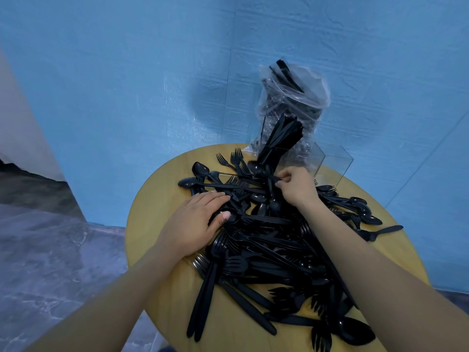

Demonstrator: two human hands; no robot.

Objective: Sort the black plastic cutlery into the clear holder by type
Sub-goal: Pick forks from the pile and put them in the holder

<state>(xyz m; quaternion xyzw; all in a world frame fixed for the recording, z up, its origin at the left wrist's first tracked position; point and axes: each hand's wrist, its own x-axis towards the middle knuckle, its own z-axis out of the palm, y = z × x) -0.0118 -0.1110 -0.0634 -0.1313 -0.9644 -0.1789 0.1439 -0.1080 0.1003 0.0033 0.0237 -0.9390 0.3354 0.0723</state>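
A big pile (269,250) of black forks, spoons and knives covers most of the round yellow worktop (152,224). At the near edge, some long handles (203,301) stick out close to the rim, and a spoon (355,329) lies right at the edge on the right. These could slide off if the pile gets pushed.

The left hand (198,222) lies flat on the left side of the pile. Its fingers are straight and press down on the pieces. It grips nothing. It looks like it is holding the pile steady.

The right hand (297,186) is farther back, on top of the pile. Its grip is curled, with the fingertips pinching a thin black piece (271,179). I cannot tell if it is a fork, a spoon or a knife.

So the step looks like picking one piece out of the tangle. Next, the hand should lift it slowly so other pieces do not come with it, then carry it back to the holder (327,161).

The holder is clear and stands at the far edge of the worktop, just behind the right hand. One part has a bunch of black handles (281,135) standing in it. The part on the right looks empty. A clear bag (294,97) with more black pieces stands behind it, against the blue wall (127,85).

There is little bare worktop. The open room is on the left and near the front left.
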